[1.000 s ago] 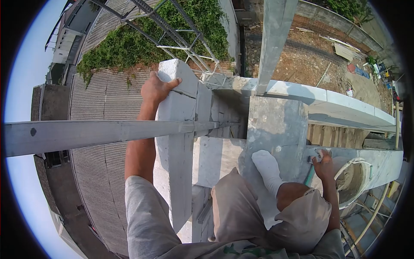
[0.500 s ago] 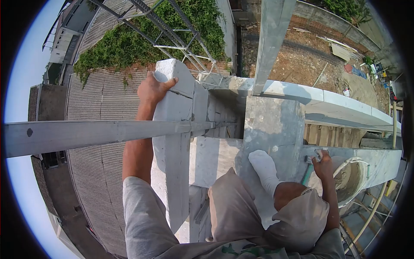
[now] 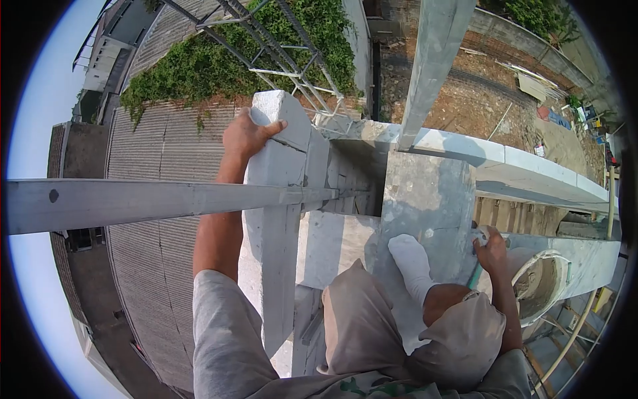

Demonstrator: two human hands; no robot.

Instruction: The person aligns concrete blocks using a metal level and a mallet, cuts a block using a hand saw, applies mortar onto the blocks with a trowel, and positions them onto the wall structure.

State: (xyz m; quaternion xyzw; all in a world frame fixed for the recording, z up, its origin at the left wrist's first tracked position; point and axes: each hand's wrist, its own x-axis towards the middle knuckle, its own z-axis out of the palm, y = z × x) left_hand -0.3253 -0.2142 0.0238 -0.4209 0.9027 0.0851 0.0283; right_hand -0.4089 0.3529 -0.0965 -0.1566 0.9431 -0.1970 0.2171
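My left hand grips the near side of a white block at the top end of the block wall, thumb on top of it. At the right, my right hand has its fingers curled at the edge of the grey board, around something small and partly hidden. A green strip shows just below that hand. Beside it stands a round bucket with grey mortar inside. My white-socked foot rests on the board.
A long metal bar crosses at the left, over the wall. An upright metal post rises beyond the board. Steel rebar framework stands at the top. A corrugated roof lies far below on the left. A deep gap opens between wall and board.
My right hand has shifted slightly, its fingers now lower and more closed over the small thing. My left hand stays on the block. The view has swung a little.
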